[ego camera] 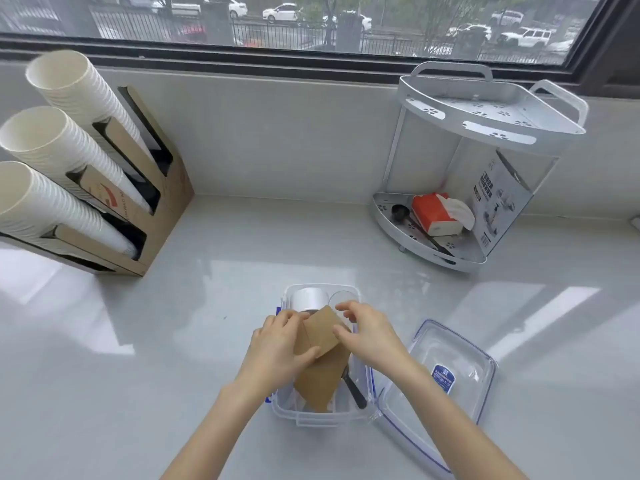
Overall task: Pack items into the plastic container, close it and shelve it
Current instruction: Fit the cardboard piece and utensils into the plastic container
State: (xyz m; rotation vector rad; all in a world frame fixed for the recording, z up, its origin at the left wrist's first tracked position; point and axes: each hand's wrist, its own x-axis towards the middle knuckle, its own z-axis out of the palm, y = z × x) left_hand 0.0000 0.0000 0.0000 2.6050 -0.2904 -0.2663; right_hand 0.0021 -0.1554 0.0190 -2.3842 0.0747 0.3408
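While the lid (446, 375) lies aside, both hands grip brown paper (320, 336) over the container (287, 408).

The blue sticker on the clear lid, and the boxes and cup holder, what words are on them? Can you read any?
Blue and white sticker on the clear plastic lid: too small to read.
Grey printed cardboard box in the white corner rack: too blurred to read.
Brown cardboard cup holder: red logo and letters, not readable.
Orange tissue pack: no readable text.
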